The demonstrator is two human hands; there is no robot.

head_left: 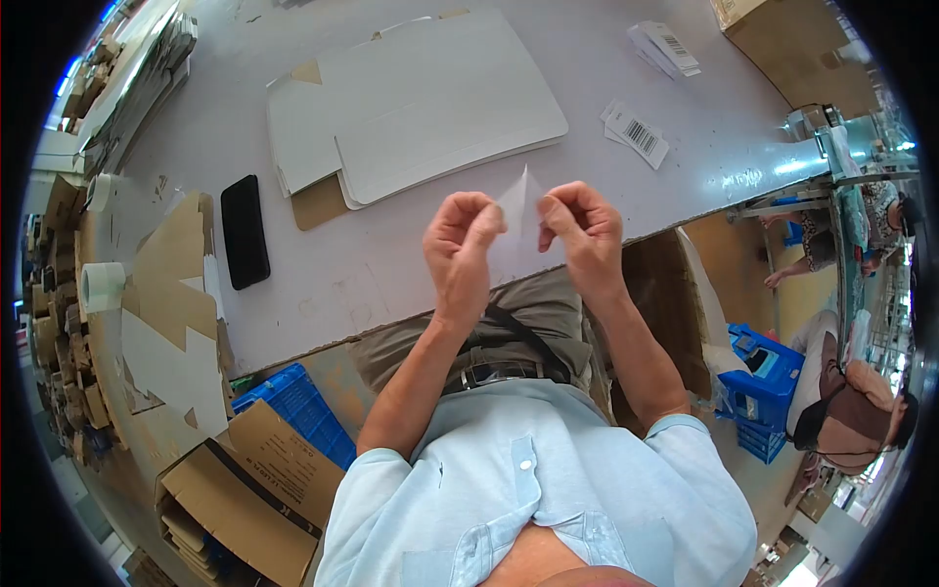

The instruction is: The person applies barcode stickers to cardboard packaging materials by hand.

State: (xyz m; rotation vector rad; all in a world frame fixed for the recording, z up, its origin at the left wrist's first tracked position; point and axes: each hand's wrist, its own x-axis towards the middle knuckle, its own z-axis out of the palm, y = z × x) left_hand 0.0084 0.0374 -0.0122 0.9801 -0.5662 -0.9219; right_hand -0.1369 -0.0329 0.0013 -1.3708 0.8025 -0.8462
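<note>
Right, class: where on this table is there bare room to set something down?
Bare tabletop lies between the black phone and the left hand, below the white card stack. Another lies right of that stack, beside the barcode labels. Crowded: the left edge, with cardboard scraps and a tape roll.

A stack of flat cartons [421, 108] lies on the table [704, 147]. A phone [245, 232] lies left of the stack and barcode labels [636, 134] lie right of it. Before the stack, the left hand [460, 245] and right hand [582, 235] pinch a film sheet [521, 201] between them.
</note>
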